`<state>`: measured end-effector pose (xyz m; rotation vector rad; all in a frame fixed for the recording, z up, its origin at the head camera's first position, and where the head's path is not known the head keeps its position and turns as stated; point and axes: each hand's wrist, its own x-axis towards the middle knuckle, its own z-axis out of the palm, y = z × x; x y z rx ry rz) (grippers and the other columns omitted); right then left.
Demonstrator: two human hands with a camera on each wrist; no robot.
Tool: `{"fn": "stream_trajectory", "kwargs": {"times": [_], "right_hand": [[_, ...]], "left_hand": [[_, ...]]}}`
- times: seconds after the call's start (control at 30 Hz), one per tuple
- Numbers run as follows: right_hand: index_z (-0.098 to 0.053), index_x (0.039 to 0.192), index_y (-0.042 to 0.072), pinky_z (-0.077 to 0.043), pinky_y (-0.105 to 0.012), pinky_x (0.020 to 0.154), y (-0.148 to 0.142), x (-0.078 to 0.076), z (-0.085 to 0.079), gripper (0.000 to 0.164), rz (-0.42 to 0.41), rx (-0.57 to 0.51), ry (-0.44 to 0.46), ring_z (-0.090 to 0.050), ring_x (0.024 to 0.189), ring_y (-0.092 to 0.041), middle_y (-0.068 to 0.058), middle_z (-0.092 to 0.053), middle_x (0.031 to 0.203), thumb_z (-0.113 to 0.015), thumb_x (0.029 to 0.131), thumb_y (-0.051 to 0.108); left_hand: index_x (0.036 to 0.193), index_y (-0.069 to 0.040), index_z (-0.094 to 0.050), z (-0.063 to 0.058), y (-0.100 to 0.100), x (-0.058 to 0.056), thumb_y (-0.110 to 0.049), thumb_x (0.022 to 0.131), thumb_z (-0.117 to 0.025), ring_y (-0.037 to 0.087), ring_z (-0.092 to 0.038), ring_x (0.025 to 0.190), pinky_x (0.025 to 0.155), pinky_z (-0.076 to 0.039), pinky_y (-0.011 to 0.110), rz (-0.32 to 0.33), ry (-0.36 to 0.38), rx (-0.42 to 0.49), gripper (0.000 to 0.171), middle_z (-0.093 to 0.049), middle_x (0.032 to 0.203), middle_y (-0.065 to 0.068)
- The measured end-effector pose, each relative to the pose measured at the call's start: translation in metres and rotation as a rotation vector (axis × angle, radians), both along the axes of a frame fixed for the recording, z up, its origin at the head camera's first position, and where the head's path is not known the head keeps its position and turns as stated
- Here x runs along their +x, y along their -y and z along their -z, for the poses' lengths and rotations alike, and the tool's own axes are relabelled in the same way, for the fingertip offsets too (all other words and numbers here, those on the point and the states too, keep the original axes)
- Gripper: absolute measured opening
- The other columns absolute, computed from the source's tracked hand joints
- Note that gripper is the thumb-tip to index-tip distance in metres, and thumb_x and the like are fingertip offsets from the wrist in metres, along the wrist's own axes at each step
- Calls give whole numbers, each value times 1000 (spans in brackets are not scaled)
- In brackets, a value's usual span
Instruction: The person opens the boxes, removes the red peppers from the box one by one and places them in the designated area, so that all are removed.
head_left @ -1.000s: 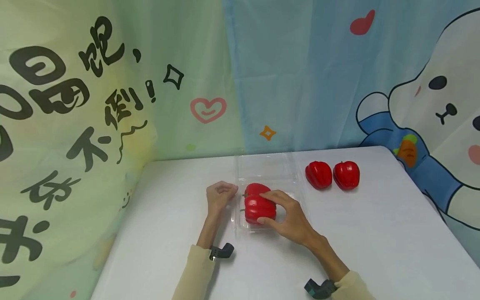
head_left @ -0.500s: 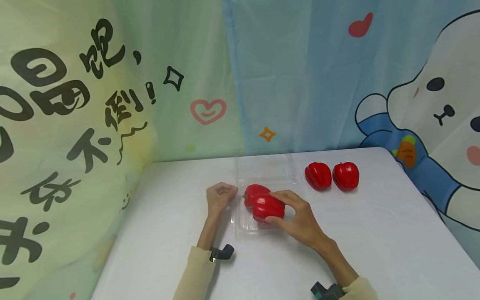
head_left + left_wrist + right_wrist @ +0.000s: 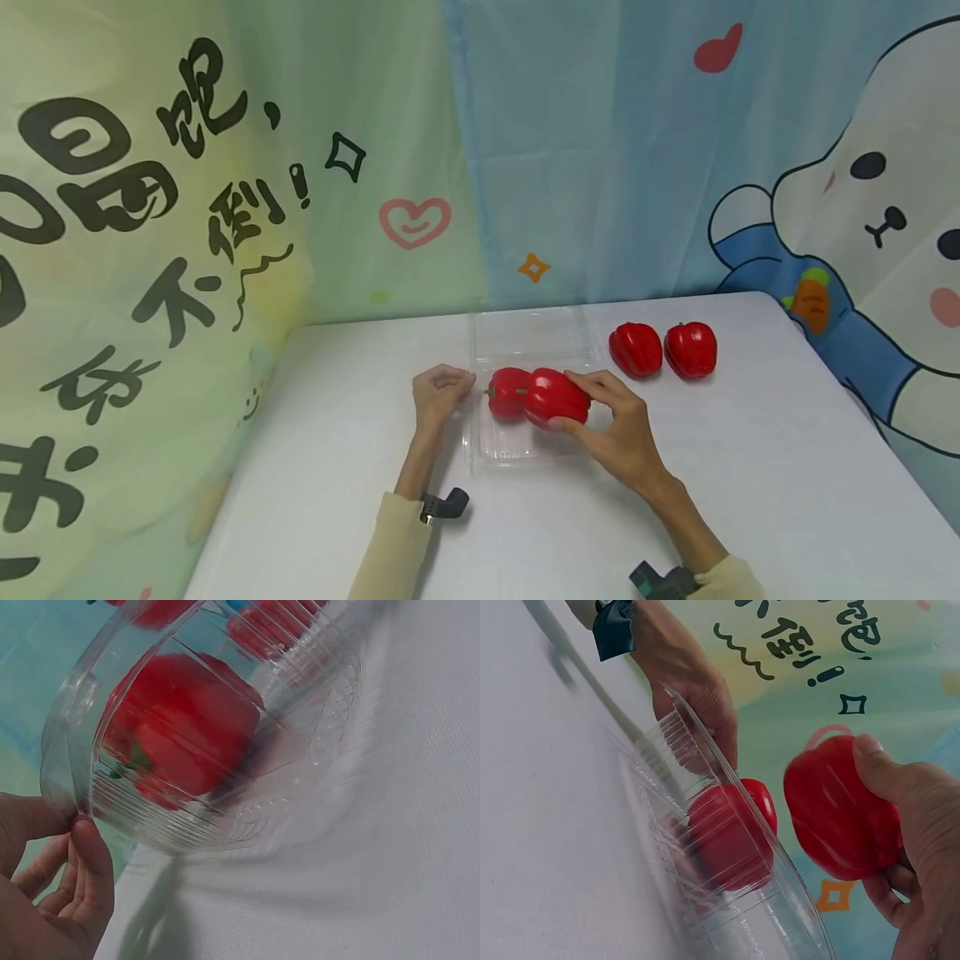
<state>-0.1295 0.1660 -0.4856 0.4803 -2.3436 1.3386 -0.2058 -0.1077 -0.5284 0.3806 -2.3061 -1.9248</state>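
Note:
A clear plastic clamshell box (image 3: 517, 457) stands on the table with its lid folded back. My left hand (image 3: 442, 393) pinches the box's left rim between thumb and fingers, as the left wrist view shows up close. Inside the box sits one red bell pepper (image 3: 184, 727) with a green stem. My right hand (image 3: 611, 425) grips a second red bell pepper (image 3: 844, 810) by its sides, thumb on one face and fingers on the other. In the right wrist view this pepper is up above the box rim, apart from the one inside.
Two more red bell peppers (image 3: 637, 350) lie side by side at the back right of the white table (image 3: 360, 358). The transparent lid (image 3: 528, 333) lies behind the box. A printed curtain (image 3: 547, 150) hangs along the back and left edges.
My right hand has lifted its pepper and moved it right and back, turning it slightly. The pepper left in the box shows more now. My left hand stays at the rim.

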Motion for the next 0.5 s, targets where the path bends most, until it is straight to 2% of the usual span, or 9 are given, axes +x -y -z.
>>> {"fn": "stream_trajectory", "kwargs": {"times": [0.33,0.5], "right_hand": [[-72,140,4,-51,-6,96,-10,1,0,72,190,-87,-75,-63,111,-2,-14,-75,122,-99,73,2],[-72,142,6,-49,-4,96,-17,1,0,72,298,-123,-59,-60,112,0,-16,-74,123,-98,75,5]], "left_hand": [[90,-2,-78,0,0,-1,-12,92,-84,11,-72,69,68,-56,23,2,-9,2,11,-82,83,11],[91,-2,-79,0,0,-1,-12,91,-84,11,-73,71,69,-57,22,7,-9,-7,11,-82,84,11]]}}
